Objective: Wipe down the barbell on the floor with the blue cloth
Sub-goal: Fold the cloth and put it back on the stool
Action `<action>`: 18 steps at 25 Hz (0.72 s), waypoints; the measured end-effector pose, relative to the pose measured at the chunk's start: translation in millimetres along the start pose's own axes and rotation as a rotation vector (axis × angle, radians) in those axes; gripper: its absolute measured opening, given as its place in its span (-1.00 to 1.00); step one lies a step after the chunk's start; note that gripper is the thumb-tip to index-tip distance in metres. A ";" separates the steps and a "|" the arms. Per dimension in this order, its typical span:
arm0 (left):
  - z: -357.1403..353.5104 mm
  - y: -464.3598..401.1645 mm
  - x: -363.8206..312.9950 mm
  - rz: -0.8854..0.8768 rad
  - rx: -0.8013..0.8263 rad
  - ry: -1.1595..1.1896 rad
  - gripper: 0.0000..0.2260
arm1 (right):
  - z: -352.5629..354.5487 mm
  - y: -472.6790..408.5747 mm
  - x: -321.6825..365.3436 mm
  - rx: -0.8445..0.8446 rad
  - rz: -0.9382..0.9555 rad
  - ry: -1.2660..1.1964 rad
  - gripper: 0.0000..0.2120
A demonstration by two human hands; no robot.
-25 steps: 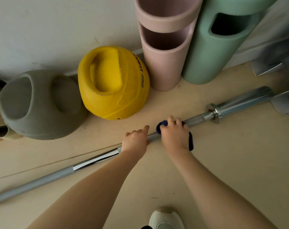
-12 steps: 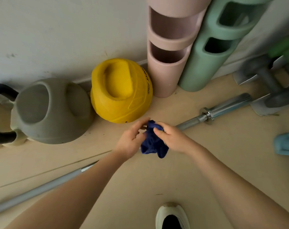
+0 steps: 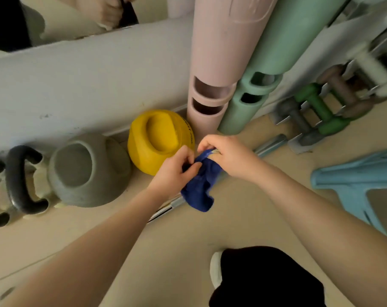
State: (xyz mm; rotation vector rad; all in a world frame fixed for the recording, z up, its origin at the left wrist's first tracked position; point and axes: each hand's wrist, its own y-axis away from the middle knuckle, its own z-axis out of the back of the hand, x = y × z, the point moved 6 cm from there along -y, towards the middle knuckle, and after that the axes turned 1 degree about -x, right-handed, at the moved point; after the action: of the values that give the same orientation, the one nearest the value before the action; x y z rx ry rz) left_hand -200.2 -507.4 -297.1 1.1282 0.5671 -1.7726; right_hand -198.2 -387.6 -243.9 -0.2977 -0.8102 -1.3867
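Observation:
The blue cloth (image 3: 201,185) hangs bunched between both hands, lifted above the floor. My left hand (image 3: 177,170) pinches its left upper edge with thumb and fingers. My right hand (image 3: 228,155) pinches its top right corner. The steel barbell (image 3: 271,145) lies on the beige floor, running diagonally from lower left to upper right. Most of its shaft is hidden behind my hands, arms and the cloth; a short piece (image 3: 166,210) shows under my left wrist.
A yellow kettlebell (image 3: 159,138), a grey kettlebell (image 3: 86,171) and a black-handled one (image 3: 19,180) sit along the wall. Pink (image 3: 210,89) and green (image 3: 254,94) foam rollers lean there. A dumbbell rack (image 3: 316,111) and a light blue stool (image 3: 354,180) stand at right. My shoe (image 3: 215,269) is below.
Both hands lifted off the barbell, taking the cloth with them. The cloth now hangs between them in the air. The view has pulled back and up.

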 end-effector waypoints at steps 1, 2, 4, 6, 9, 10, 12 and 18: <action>3.2 2.1 -13.4 0.062 0.053 -0.007 -0.82 | 12.8 7.7 6.4 0.021 -0.037 -0.102 -0.77; 5.7 5.3 -24.1 0.094 0.114 -0.073 -0.88 | 24.5 16.8 10.3 0.036 -0.081 -0.179 -0.78; 10.2 12.4 -44.8 0.095 0.258 -0.249 -0.83 | 48.9 37.8 8.1 0.022 -0.237 -0.292 -0.77; 5.9 25.8 -59.1 0.117 0.499 -0.396 -0.71 | 73.2 68.5 1.9 -0.002 -0.391 -0.385 -0.74; 4.6 44.6 -78.9 0.206 0.714 -0.537 -0.81 | 101.7 124.2 -0.1 0.027 -0.548 -0.554 -0.77; 5.2 44.9 -89.6 0.232 0.678 -0.497 -0.88 | 112.1 141.3 -2.0 0.008 -0.611 -0.605 -0.78; 4.9 39.3 -123.0 0.304 0.536 -0.331 -0.95 | 136.8 175.1 -12.1 -0.078 -0.759 -0.664 -0.75; -23.1 31.8 -266.4 0.192 0.575 -0.176 -0.95 | 203.5 255.8 -21.6 -0.356 -1.012 -0.757 -0.78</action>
State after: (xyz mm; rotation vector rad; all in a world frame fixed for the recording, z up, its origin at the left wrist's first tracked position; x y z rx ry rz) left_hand -122.5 -382.7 -71.4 1.3331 -0.1719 -1.8907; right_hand -23.6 -192.5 -47.2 -0.7856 -1.4393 -2.4364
